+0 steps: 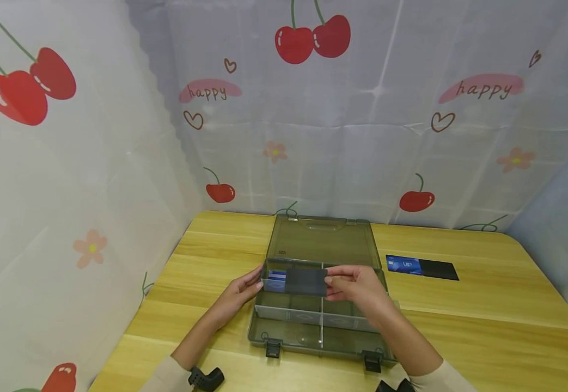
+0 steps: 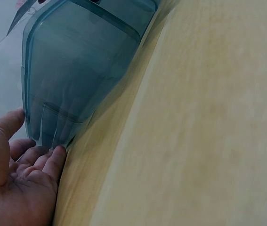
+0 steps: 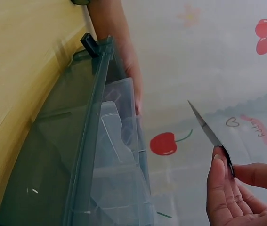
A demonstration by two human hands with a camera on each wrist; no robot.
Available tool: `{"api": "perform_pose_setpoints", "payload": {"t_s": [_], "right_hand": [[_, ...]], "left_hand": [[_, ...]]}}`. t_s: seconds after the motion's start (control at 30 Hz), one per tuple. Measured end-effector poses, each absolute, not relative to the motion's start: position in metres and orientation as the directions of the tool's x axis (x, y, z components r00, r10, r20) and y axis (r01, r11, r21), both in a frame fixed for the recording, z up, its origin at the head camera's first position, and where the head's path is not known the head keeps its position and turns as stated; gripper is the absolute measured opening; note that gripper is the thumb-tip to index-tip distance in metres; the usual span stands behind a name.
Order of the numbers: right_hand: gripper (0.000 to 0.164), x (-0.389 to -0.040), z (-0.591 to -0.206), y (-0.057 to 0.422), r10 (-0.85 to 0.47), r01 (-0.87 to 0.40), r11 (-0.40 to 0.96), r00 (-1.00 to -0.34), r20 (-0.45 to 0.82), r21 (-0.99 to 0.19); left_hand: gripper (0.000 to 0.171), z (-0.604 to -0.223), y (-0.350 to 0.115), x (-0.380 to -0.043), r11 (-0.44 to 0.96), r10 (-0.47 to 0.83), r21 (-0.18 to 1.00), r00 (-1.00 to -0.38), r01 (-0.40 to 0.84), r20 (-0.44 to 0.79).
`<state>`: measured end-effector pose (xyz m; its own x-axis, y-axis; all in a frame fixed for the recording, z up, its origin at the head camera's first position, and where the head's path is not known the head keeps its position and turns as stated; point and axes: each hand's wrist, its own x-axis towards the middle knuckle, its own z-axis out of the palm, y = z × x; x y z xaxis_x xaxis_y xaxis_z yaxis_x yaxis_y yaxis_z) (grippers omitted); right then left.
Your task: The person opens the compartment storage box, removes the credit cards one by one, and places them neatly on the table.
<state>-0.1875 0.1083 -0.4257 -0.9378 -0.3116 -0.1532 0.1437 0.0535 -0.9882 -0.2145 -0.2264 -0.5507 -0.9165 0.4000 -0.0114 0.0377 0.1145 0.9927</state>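
My right hand [image 1: 357, 286] pinches the right end of a black card sleeve [image 1: 306, 282], thumb in front. A blue card [image 1: 276, 282] with pale stripes sticks out of the sleeve's left end. Both are above the rear compartments of a translucent grey-green plastic box [image 1: 287, 314]. In the right wrist view the sleeve [image 3: 226, 160] is nearly edge-on, apart from the box [image 3: 84, 155]. At the box's left rear corner, my left hand [image 1: 238, 294] holds the side, thumb near the rim. The left wrist view shows that hand's [image 2: 22, 174] curled fingers against the box wall [image 2: 76, 66].
The box lid [image 1: 323, 239] lies folded back behind it. Two dark latches, left [image 1: 273, 348] and right [image 1: 372, 361], are at the front. To the right, another blue card marked VIP [image 1: 403, 265] sits partly in a black sleeve [image 1: 439, 269] on the wooden table [image 1: 489, 326].
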Motion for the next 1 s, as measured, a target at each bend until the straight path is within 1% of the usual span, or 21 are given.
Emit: {"api": "perform_pose_setpoints", "payload": {"t_s": [0.33, 0.5, 0.67, 0.83, 1.0], "right_hand": [[0.039, -0.189, -0.423, 0.122, -0.257, 0.159, 0.052, -0.952, -0.167, -0.986], [0.042, -0.188, -0.424, 0.131, -0.259, 0.166, 0.059, -0.950, -0.176, -0.984], [0.042, -0.187, -0.421, 0.142, -0.262, 0.149, 0.060, -0.952, -0.160, -0.987], [0.041, -0.186, -0.419, 0.153, -0.230, 0.149, 0.078, -0.959, -0.163, -0.986], [0.045, -0.184, -0.417, 0.165, -0.209, 0.144, 0.080, -0.965, -0.158, -0.986]], "left_hand": [[0.065, -0.551, -0.227, -0.215, 0.123, 0.401, 0.990, -0.916, 0.062, 0.007], [0.064, -0.552, -0.227, -0.215, 0.127, 0.403, 0.991, -0.915, 0.044, -0.011], [0.064, -0.551, -0.227, -0.214, 0.126, 0.393, 0.991, -0.919, 0.036, -0.016], [0.065, -0.549, -0.227, -0.213, 0.133, 0.390, 0.990, -0.921, 0.045, -0.011], [0.065, -0.549, -0.226, -0.213, 0.127, 0.398, 0.990, -0.917, 0.060, 0.004]]}}
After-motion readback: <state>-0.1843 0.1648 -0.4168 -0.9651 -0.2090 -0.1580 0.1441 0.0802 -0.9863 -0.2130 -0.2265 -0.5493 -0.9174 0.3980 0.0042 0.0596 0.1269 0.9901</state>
